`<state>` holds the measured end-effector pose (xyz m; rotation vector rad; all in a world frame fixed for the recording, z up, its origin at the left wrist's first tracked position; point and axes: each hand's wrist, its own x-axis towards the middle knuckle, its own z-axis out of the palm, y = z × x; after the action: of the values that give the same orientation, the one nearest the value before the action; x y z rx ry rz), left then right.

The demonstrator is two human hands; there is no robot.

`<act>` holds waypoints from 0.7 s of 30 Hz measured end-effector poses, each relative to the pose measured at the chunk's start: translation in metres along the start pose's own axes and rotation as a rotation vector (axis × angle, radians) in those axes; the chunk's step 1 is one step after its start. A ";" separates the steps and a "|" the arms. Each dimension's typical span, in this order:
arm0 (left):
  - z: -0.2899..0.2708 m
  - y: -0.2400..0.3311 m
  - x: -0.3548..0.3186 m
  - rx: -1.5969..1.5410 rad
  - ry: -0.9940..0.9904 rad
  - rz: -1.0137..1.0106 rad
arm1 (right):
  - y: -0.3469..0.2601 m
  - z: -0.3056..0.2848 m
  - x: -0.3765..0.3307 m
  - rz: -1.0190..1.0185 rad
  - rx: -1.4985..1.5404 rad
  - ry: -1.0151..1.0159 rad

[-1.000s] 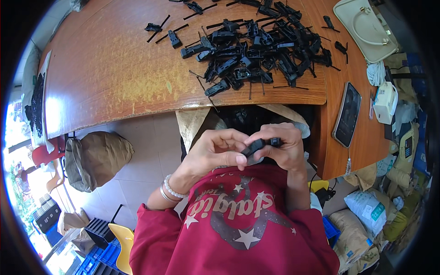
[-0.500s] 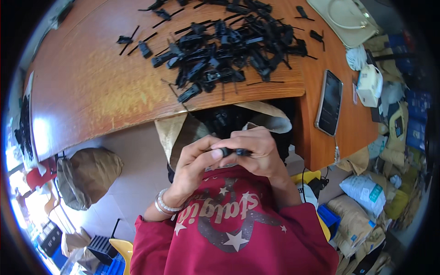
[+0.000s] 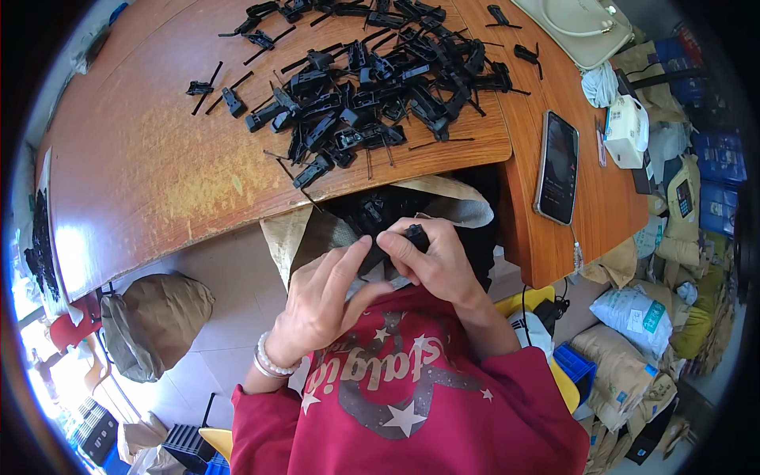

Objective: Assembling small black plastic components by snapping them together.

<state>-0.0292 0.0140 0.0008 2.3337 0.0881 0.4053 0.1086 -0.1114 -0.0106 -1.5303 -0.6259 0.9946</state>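
Note:
In front of my chest my right hand (image 3: 431, 261) is closed round a small black plastic part (image 3: 416, 236), whose end pokes out above the fingers. My left hand (image 3: 323, 299) is beside it, thumb apart and fingers stretched out, the index fingertip close to the right thumb. Whether that fingertip touches the part I cannot tell. Below the hands and the table edge an open sack (image 3: 285, 241) holds black parts, mostly in shadow. A large heap of similar black plastic pieces with thin strips (image 3: 380, 87) lies on the wooden table (image 3: 158, 150).
On the table's right side are a phone (image 3: 558, 166), a white box (image 3: 627, 131), a coil of white cord (image 3: 599, 87) and a cream handbag (image 3: 574, 28). A brown bag (image 3: 158, 321) stands on the floor at left. Packed bags (image 3: 621, 372) pile up at right.
My left hand has let go of the black part and its fingers have spread. My right hand keeps the part, now turned more upright. The whole view has shifted slightly.

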 end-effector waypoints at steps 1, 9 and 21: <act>-0.002 -0.001 0.001 0.001 0.000 0.000 | 0.003 -0.002 -0.001 0.060 0.079 -0.027; 0.004 -0.003 0.000 0.132 0.059 0.122 | 0.004 0.007 -0.005 0.163 0.113 -0.051; 0.008 -0.010 0.004 0.075 0.027 0.111 | -0.002 0.024 -0.019 -0.165 -0.258 0.179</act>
<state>-0.0221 0.0163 -0.0109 2.4151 -0.0138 0.4958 0.0785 -0.1142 -0.0040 -1.7403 -0.7608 0.6623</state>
